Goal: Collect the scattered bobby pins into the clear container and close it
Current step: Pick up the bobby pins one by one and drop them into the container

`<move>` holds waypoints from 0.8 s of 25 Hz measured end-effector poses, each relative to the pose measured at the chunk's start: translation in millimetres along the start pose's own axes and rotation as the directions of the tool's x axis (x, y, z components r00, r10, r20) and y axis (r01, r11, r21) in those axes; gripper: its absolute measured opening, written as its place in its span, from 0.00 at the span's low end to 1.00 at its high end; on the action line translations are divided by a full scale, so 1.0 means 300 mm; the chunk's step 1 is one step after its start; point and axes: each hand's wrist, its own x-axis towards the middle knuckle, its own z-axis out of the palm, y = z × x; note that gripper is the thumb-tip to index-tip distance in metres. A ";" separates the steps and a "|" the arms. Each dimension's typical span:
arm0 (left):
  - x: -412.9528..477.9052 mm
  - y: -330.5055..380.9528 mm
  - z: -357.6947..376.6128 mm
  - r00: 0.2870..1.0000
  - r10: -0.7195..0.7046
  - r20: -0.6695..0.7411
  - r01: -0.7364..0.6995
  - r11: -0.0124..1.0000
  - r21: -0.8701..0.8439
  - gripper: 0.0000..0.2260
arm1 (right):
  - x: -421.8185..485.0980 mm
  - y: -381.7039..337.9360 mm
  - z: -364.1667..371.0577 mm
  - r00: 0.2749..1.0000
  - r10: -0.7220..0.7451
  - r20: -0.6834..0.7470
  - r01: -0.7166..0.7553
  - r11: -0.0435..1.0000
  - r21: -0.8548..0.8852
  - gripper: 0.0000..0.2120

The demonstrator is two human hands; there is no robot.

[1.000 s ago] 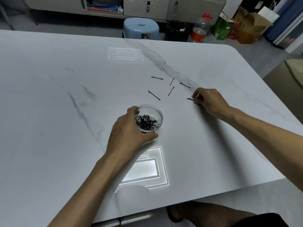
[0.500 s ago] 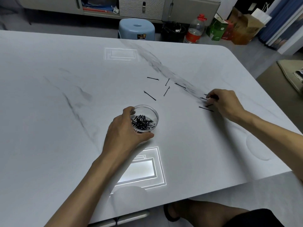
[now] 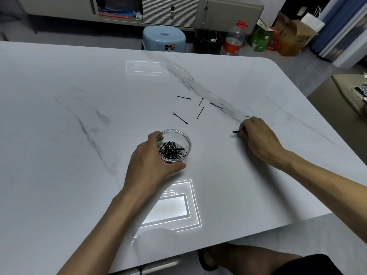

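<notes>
A round clear container [image 3: 186,142] stands open on the white marble table [image 3: 59,126], holding a heap of black bobby pins [image 3: 172,150]. My left hand [image 3: 153,161] grips its near-left side. To the right, my right hand [image 3: 258,137] pinches bobby pins [image 3: 236,131] whose black tips stick out to the left of my fingertips, just above the table. Several loose bobby pins [image 3: 180,118] lie scattered beyond the container, and one more bobby pin [image 3: 248,116] peeks out behind my right hand. No lid is in view.
The table's right edge [image 3: 309,221] and rounded far corner are close to my right arm. Beyond the table stand a blue stool [image 3: 164,38], a plastic bottle [image 3: 232,39], bags and a cabinet. My knee [image 3: 258,257] shows below the near edge.
My right hand has gathered the pins that lay by its fingers and has drawn slightly left towards the container. The left hand and the container have held still.
</notes>
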 end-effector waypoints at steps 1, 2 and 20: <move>0.001 0.000 0.000 1.000 0.001 0.000 -0.001 1.000 0.000 0.40 | 0.011 -0.069 -0.026 1.000 -0.027 0.014 0.025 0.994 0.104 0.05; 0.000 0.000 -0.001 1.000 0.000 0.000 0.000 1.000 0.002 0.40 | 0.021 -0.147 -0.056 0.996 -0.079 0.035 0.070 0.975 0.211 0.06; -0.002 0.000 -0.003 1.000 -0.011 -0.006 0.011 1.000 0.004 0.39 | 0.086 0.200 -0.068 0.912 0.294 0.287 -0.374 0.883 0.284 0.26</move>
